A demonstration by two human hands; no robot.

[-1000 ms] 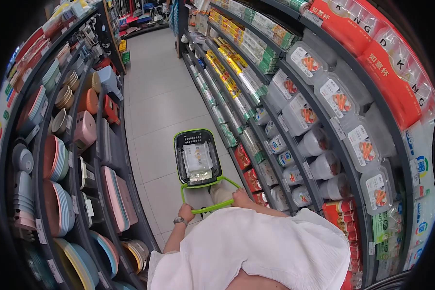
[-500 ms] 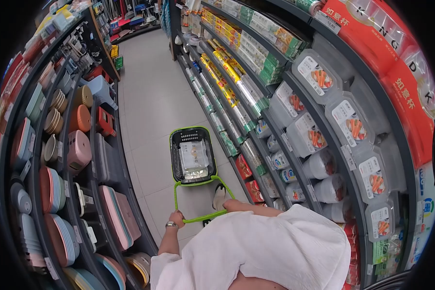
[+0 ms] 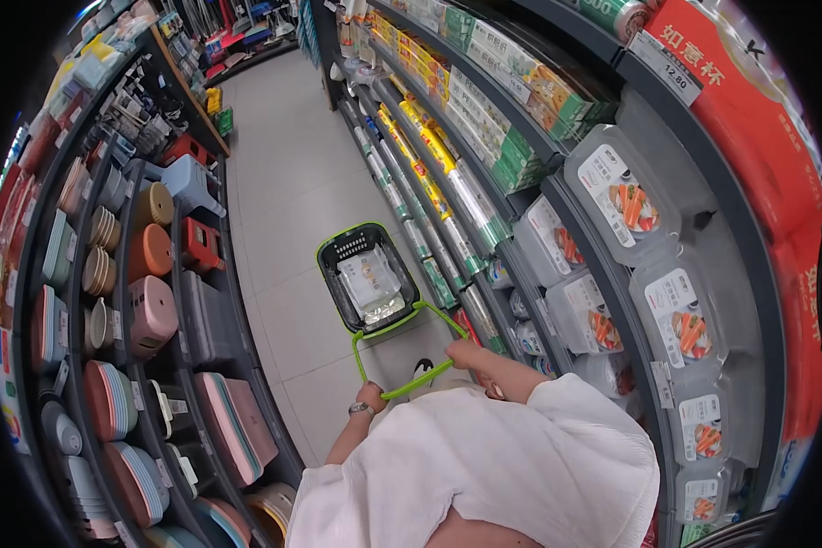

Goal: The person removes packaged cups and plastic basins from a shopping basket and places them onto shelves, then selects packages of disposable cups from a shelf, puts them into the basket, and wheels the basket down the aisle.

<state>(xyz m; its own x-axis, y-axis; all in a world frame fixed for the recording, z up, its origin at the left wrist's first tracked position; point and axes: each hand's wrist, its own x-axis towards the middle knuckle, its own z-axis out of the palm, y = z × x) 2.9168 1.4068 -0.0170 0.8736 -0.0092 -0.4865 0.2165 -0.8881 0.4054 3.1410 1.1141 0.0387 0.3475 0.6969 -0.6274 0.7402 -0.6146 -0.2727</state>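
A black shopping basket (image 3: pixel 361 245) with a lime-green rim is in front of me over the aisle floor, turned slightly. Its long green handle (image 3: pixel 418 382) reaches back toward my body. My left hand (image 3: pixel 371 395), with a watch at the wrist, is closed round the handle's left part. On the right part, my right hand (image 3: pixel 463 353) grips the same handle. Inside the basket lie a clear plastic package (image 3: pixel 365 277) with pale lettering and a shiny silvery pack (image 3: pixel 384 309). Whether the basket's bottom touches the floor, I cannot tell.
Shelves on the left hold plastic bowls, pink trays (image 3: pixel 237 427) and a light blue stool (image 3: pixel 192 185). At right are boxed rolls (image 3: pixel 498 114), food containers (image 3: pixel 616 196) and red cup packs (image 3: pixel 740 128). The tiled aisle (image 3: pixel 269 164) runs ahead between both shelf rows.
The basket has turned counterclockwise, its handle swinging to the right. My right hand has moved forward and right, my left hand rightward. The right-hand shelf goods look nearer.
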